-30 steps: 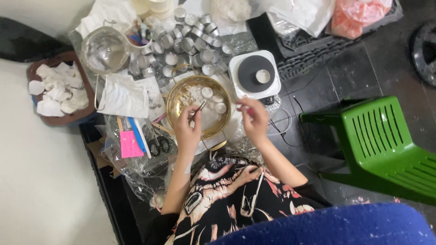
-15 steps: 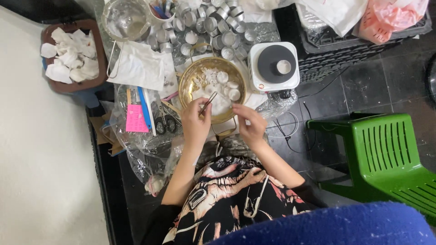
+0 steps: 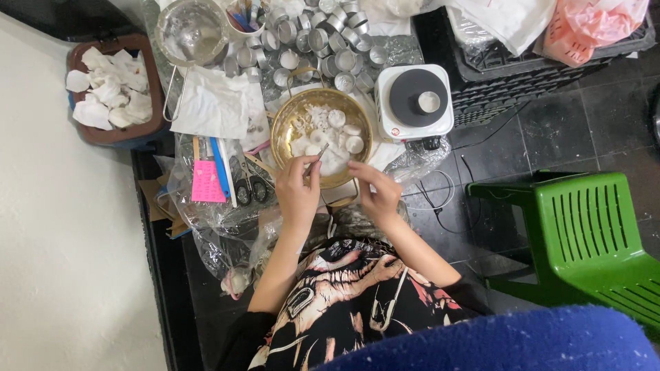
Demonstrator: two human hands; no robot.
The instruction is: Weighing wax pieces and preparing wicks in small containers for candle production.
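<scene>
A thin metal pair of tweezers (image 3: pixel 317 154) sits just above the middle of the frame, its long axis slanting from lower left to upper right, tips pointing up and right into the round brass-coloured bowl (image 3: pixel 283 130). The left hand (image 3: pixel 298 190) pinches the tweezers near their lower end, fingers curled closed around them, wrist below and forearm running down toward the patterned black shirt. The tips reach among white wax discs (image 3: pixel 337 118) and white flakes lying in the bowl.

The right hand (image 3: pixel 376 192) hovers at the bowl's lower right rim, fingers bent and drawn together toward the thumb; whether it pinches anything cannot be told.

Right of the bowl, just beside it, stands a white square hot plate (image 3: pixel 392 117) with a dark round top bearing one small metal cup. Above the bowl, along the upper edge, crowd many empty round metal tealight cups (image 3: pixel 313 38). Left of the bowl lie a crumpled white paper sheet (image 3: pixel 210 103), a pink card (image 3: pixel 207 180) and scissors (image 3: pixel 246 180) on clear plastic. At upper left a brown tray (image 3: pixel 146 127) holds white wax chunks. A green plastic chair (image 3: pixel 584 233) stands at lower right
</scene>
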